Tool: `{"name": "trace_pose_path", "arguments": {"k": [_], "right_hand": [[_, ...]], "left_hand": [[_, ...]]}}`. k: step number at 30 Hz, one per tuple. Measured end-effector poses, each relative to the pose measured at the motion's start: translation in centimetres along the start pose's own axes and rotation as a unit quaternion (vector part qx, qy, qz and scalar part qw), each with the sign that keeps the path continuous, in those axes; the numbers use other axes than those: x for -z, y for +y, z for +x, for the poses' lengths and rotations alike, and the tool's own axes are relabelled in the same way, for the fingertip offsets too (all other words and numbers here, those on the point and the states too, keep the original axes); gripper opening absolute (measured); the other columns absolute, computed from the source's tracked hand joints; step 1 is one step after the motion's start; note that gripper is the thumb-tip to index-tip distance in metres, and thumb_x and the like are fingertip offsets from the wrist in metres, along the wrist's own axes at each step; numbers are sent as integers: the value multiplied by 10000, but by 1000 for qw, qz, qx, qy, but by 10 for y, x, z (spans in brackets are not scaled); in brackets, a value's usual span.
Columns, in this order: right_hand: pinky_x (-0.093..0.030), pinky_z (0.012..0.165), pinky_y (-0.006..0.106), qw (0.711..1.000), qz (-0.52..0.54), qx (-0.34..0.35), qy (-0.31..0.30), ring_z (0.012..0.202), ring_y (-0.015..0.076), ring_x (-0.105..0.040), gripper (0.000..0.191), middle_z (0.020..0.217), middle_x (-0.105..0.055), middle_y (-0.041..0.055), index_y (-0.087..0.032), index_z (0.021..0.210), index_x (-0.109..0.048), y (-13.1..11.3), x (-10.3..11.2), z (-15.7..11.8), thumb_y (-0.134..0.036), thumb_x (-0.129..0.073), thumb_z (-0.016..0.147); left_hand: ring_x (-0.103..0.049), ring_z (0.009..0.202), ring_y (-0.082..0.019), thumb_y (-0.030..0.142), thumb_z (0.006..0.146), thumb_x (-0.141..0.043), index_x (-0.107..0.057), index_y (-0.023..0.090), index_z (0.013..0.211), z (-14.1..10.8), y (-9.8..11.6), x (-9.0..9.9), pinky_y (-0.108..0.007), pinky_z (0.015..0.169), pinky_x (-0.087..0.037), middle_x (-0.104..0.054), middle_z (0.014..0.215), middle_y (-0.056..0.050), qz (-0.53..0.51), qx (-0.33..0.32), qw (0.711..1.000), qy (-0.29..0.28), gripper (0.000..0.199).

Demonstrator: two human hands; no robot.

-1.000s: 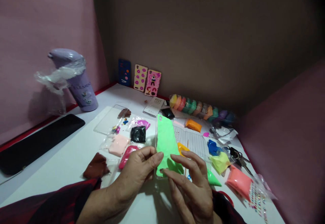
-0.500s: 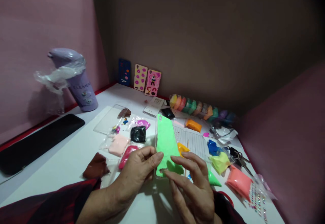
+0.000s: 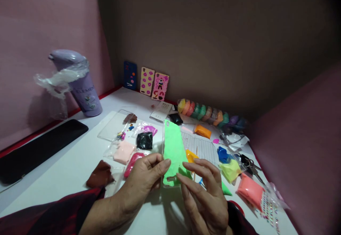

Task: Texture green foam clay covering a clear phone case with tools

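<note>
In the head view, my left hand (image 3: 147,174) pinches the left edge of a clear phone case (image 3: 163,184) with its thumb on the front. Bright green clay (image 3: 173,142) covers the back of the case, leaving a round hole near the top and a slot-like opening near the bottom. My right hand (image 3: 204,189) is at the lower right corner, its fingers stretched out and apart. Its index fingertip is at the clay beside the slot; whether it presses there I cannot tell. A packet of red-pink clay (image 3: 133,164) lies behind my left hand.
Packets of brown (image 3: 99,174), black (image 3: 144,141), orange (image 3: 202,131) and coral clay (image 3: 250,190) lie around. A purple tumbler (image 3: 86,93) and a black phone (image 3: 39,149) are at left. Keys (image 3: 252,165) lie right. Decorated cases (image 3: 160,86) lean against the wall; a clear case (image 3: 110,126) lies flat.
My right hand has shifted slightly right, uncovering more of the slot near the bottom of the case. My left hand keeps its hold on the case, almost still.
</note>
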State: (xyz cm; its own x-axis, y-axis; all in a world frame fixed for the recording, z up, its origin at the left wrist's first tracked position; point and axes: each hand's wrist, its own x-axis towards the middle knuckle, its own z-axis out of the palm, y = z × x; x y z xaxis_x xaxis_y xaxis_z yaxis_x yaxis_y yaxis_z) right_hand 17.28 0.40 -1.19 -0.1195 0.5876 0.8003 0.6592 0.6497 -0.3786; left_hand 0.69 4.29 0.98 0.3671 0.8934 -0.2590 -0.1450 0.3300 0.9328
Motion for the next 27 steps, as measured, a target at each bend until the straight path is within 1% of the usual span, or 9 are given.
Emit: {"name": "trace_pose_path", "arguments": {"k": [3,7,9,13,16,19,22,25,27], "right_hand": [[-445,844,498,1000,-14,13,-21,1104,302,-471,322,1117,-608,98,-185,1013,-693,-1,2,-1,-34,-521,786],[-441,810,496,994,-52,77,-50,1091,333,-463,319,1143,-610,100,-165,1016,-703,1,6,-2,-62,-566,747],[-444,794,490,993,-54,97,-49,1074,336,-470,311,1134,-615,104,-152,1006,-709,4,7,-2,-73,-582,733],[-463,785,460,996,-40,83,-13,1059,313,-486,292,1107,-618,104,-149,978,-715,7,8,-1,-60,-585,733],[-459,807,468,996,-49,68,-29,1071,310,-483,307,1126,-613,99,-159,1008,-705,4,8,1,-56,-576,749],[-452,811,470,994,-59,76,-41,1069,315,-483,311,1132,-618,98,-155,1014,-701,0,7,4,-54,-583,745],[-447,796,458,992,-71,96,-37,1053,315,-489,284,1109,-638,82,-168,985,-711,1,6,4,-78,-612,734],[-461,791,455,993,-66,93,-29,1053,309,-495,273,1120,-629,86,-168,988,-711,4,6,1,-101,-595,750],[-468,783,448,994,-58,94,-13,1044,304,-501,269,1112,-626,91,-163,976,-715,5,7,-1,-101,-586,748]], "left_hand": [[-281,486,-65,530,785,-596,-439,170,660,0,-2,0,-213,463,-200,-353,544,80,-15,4,1000,-4,412],[-270,472,-67,537,787,-586,-431,180,666,0,-2,0,-219,456,-187,-340,532,85,-18,5,1000,-1,408],[-267,467,-69,541,785,-586,-423,182,649,1,-2,0,-221,452,-189,-337,521,86,-10,-1,1000,5,417],[-278,463,-69,543,785,-584,-435,178,656,1,0,0,-219,448,-190,-376,524,79,-13,-1,1000,5,414],[-283,464,-68,540,785,-587,-433,178,656,1,-1,1,-217,448,-192,-375,526,79,-17,0,1000,-3,413],[-264,471,-66,533,778,-602,-434,177,653,1,-2,1,-214,450,-190,-339,531,86,-24,-2,1000,1,413],[-254,466,-66,536,774,-606,-435,179,656,1,-3,1,-217,447,-179,-332,530,87,-34,2,999,3,413],[-269,469,-65,538,779,-598,-451,174,668,1,-2,1,-215,451,-181,-369,530,78,-36,9,999,2,408],[-285,474,-65,536,782,-597,-457,170,672,1,-1,1,-214,454,-187,-390,538,72,-35,5,999,1,406]]}}
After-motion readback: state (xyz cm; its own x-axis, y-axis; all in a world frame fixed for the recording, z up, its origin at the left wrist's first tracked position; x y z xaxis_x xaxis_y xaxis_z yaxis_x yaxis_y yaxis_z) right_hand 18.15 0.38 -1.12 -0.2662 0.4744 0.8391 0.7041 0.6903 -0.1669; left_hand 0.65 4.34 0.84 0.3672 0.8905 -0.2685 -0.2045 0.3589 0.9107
